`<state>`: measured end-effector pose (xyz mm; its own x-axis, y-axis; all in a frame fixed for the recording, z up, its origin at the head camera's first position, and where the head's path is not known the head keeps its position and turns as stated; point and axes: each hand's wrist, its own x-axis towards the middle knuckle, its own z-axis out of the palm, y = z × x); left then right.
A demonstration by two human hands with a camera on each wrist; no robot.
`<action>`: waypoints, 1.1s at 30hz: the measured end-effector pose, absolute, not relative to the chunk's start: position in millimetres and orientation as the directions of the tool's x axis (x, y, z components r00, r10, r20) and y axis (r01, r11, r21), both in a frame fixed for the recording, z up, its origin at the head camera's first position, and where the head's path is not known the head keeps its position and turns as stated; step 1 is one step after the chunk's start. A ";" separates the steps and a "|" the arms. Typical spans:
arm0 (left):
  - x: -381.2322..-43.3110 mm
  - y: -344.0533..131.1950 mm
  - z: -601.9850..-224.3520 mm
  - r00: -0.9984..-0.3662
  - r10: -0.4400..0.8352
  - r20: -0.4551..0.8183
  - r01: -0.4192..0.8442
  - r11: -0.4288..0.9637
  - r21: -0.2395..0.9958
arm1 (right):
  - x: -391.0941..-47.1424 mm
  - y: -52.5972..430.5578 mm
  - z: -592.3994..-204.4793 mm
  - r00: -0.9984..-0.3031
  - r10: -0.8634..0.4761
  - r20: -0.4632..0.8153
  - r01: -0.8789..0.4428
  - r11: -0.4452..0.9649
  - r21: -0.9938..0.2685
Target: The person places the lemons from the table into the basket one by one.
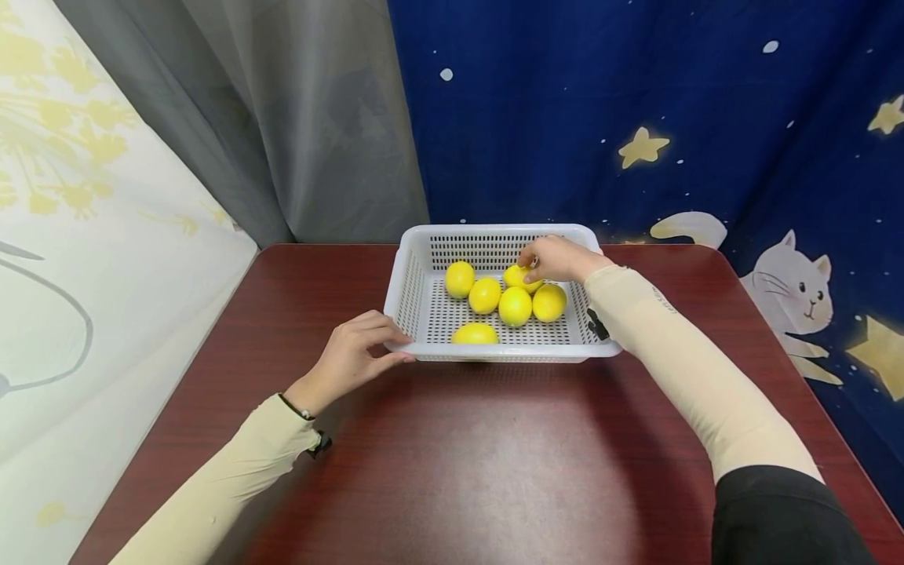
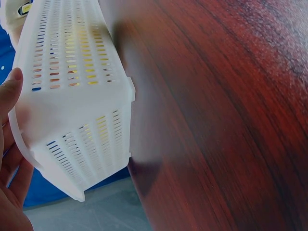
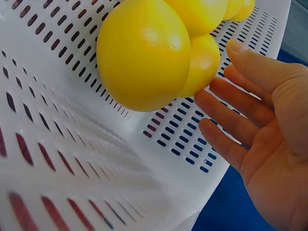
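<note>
A white perforated plastic basket [image 1: 504,351] stands on the table, holding several yellow lemons [image 1: 515,307]. At its near left corner, my left hand [image 1: 359,353] pinches the rim between thumb and fingers; the left wrist view shows the thumb [image 2: 13,85] on the outer wall side and the other fingers beyond the rim. My right hand [image 1: 560,258] reaches over the right part of the basket to the rearmost right lemon [image 1: 516,276]. In the right wrist view its loosely extended fingers [image 3: 240,113] come right up to a lemon [image 3: 204,65], while a larger-looking lemon [image 3: 144,53] sits nearer the camera.
The dark red wooden table [image 1: 494,455] extends around the basket. Behind it hang a grey curtain [image 1: 332,133] and a blue curtain [image 1: 530,118] with stars and a cat. A white patterned curtain [image 1: 92,275] borders the left side.
</note>
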<state>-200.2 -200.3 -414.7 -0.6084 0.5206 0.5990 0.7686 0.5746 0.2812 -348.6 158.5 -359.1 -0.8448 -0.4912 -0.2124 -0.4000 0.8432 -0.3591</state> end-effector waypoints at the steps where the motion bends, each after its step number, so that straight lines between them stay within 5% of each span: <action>1: -200.1 -199.9 -414.7 -0.608 0.520 0.600 0.769 0.574 0.281 | -348.4 158.8 -359.6 -0.847 -0.488 -0.211 -0.397 0.844 -0.360; 17: -203.0 -198.6 -414.9 -0.622 0.531 0.575 0.763 0.575 0.295 | -348.6 166.1 -358.1 -0.848 -0.497 -0.185 -0.395 0.825 -0.404; 33: -218.1 -202.9 -398.4 -0.650 0.626 0.431 0.749 0.624 0.222 | -337.6 193.4 -309.6 -0.874 -0.482 -0.056 -0.401 0.783 -0.475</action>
<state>-218.1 -202.9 -398.4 -0.6498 0.6265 0.4306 0.7490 0.6241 0.2223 -337.6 193.4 -309.6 -0.8744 -0.4819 -0.0564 -0.4011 0.7833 -0.4750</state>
